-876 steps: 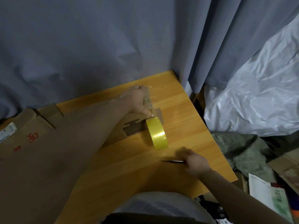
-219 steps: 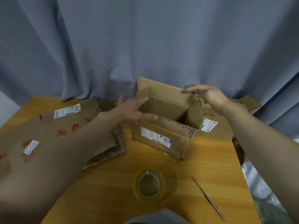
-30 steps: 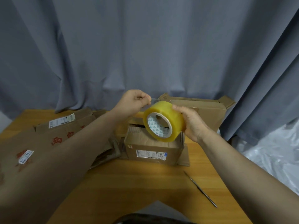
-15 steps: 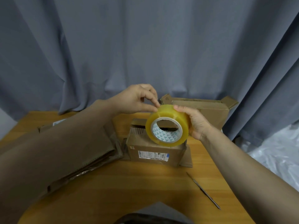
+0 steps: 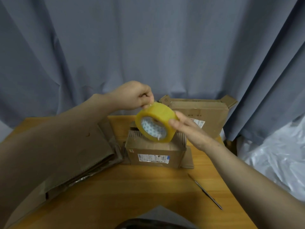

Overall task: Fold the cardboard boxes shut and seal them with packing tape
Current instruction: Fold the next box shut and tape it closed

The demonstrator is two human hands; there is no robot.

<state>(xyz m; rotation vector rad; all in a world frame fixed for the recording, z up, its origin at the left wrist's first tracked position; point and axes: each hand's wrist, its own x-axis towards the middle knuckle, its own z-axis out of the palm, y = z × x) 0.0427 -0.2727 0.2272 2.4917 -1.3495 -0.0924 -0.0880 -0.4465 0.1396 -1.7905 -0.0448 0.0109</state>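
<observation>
A small cardboard box [image 5: 155, 151] with its flaps folded down stands in the middle of the wooden table [image 5: 132, 192], a white label on its front. Just above it I hold a yellow roll of packing tape [image 5: 156, 123]. My right hand [image 5: 186, 129] grips the roll from the right side, thumb on its front rim. My left hand [image 5: 133, 96] pinches at the top edge of the roll, where the tape end lies; the end itself is too small to make out.
A larger closed cardboard box [image 5: 199, 114] stands at the back right against the grey curtain [image 5: 148, 47]. Flattened cardboard [image 5: 92, 156] lies on the left under my forearm. A thin metal blade [image 5: 205, 191] lies on the table front right. White plastic sheeting [image 5: 277, 159] is beyond the right edge.
My left hand curled tighter and lifted to pinch at the roll's top edge. The roll tilted a little and stayed above the small box.
</observation>
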